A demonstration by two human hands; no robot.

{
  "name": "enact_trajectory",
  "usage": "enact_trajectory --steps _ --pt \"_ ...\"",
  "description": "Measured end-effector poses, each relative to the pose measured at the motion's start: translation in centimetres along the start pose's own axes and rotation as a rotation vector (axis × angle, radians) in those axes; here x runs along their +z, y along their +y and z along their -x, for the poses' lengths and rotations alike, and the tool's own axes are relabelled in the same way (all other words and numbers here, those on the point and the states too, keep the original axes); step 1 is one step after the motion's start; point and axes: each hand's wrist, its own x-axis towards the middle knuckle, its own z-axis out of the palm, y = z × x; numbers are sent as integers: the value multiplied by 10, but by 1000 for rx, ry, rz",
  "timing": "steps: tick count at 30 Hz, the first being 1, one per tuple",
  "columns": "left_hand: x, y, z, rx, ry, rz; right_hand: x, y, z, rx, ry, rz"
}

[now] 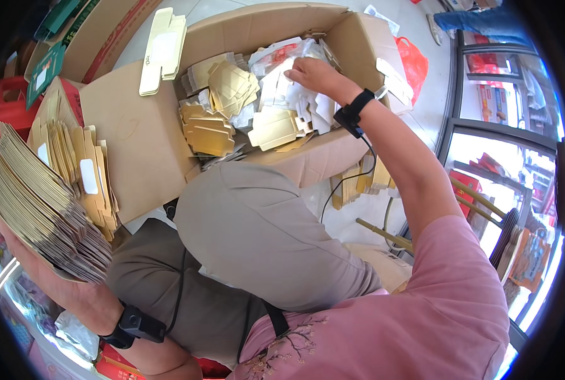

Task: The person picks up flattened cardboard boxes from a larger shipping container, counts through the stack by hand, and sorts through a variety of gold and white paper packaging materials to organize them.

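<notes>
My left hand (68, 295) cradles a thick stack of flat folded cardboard boxes (45, 204) from below, at the left edge. My right hand (316, 76) is over a large open carton (268, 23), its fingers bent beside white flat-folded boxes (277, 88). Whether the fingers grip anything is hidden. Clear plastic wrapping (306, 50) with red print lies just beyond that hand. Gold flat-folded boxes (232, 85) lie in loose piles in the carton's left half, with more gold ones (273, 128) toward its near side.
Cream flat boxes (163, 52) hang over the carton's left flap (135, 133). More flat boxes (92, 175) stand upright left of it. A red plastic bag (411, 64) lies on the floor to the right. A black cable (353, 176) trails from my right wrist. Glass-fronted shelves (491, 95) line the right.
</notes>
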Motion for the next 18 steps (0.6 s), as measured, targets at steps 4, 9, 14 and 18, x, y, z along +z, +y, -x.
enact_trajectory --steps 4,9,14,18 --pt "14 11 0 -373 96 370 16 17 -14 -103 181 107" --pt "12 10 1 -327 129 385 17 2 -27 59 -51 262" --pt "11 12 3 -207 55 185 12 17 -33 38 -81 108" --pt "7 6 -5 -467 79 672 2 11 -33 -66 -155 -36"
